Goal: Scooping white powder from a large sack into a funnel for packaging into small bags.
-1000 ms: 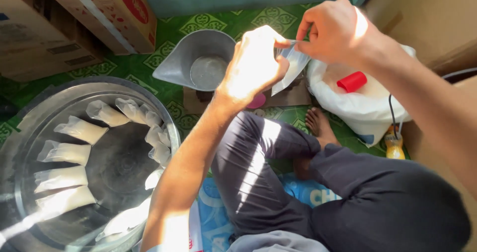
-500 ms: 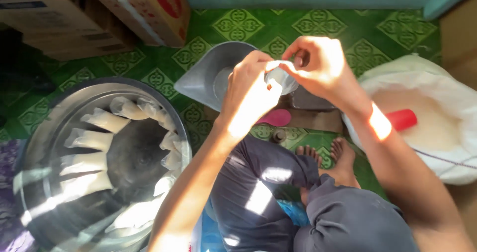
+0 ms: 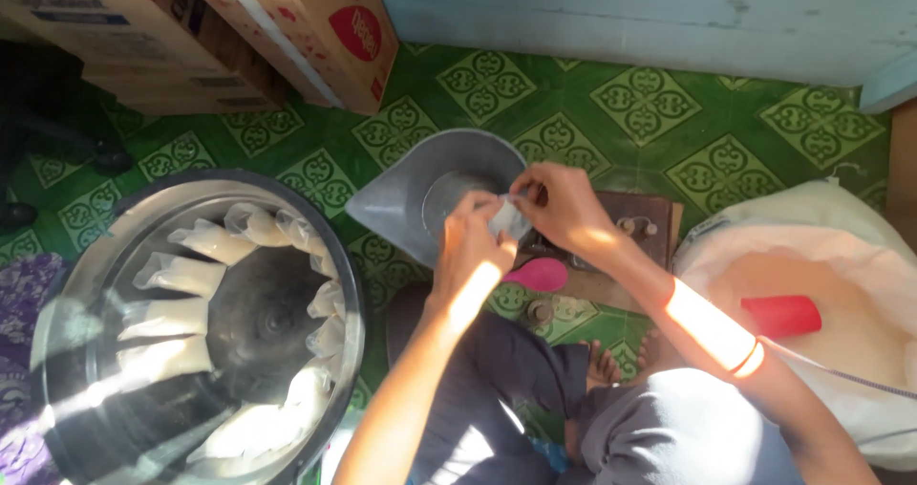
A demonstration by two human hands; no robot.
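Observation:
My left hand [image 3: 475, 246] and my right hand [image 3: 562, 206] meet over a grey metal scoop pan [image 3: 406, 208] that rests on a brown scale [image 3: 638, 246]. Both hands pinch a small clear plastic bag [image 3: 506, 219] between them, its mouth held up at the fingers. To the right stands an open white sack of white grains [image 3: 812, 303] with a red cup [image 3: 781, 315] lying in it. A large metal basin [image 3: 86, 284] at the left holds several filled small bags [image 3: 181, 275] laid around its wall.
Cardboard boxes [image 3: 287, 26] stand at the top left on the green patterned floor [image 3: 650, 103]. A pale blue wall [image 3: 669, 17] runs along the top. A pink object [image 3: 540, 275] lies beside the scale. My crossed legs in dark trousers [image 3: 516, 389] fill the lower middle.
The view has shifted down and right. My hands came down from above the sack toward the scoop pan, still holding the small bag between them.

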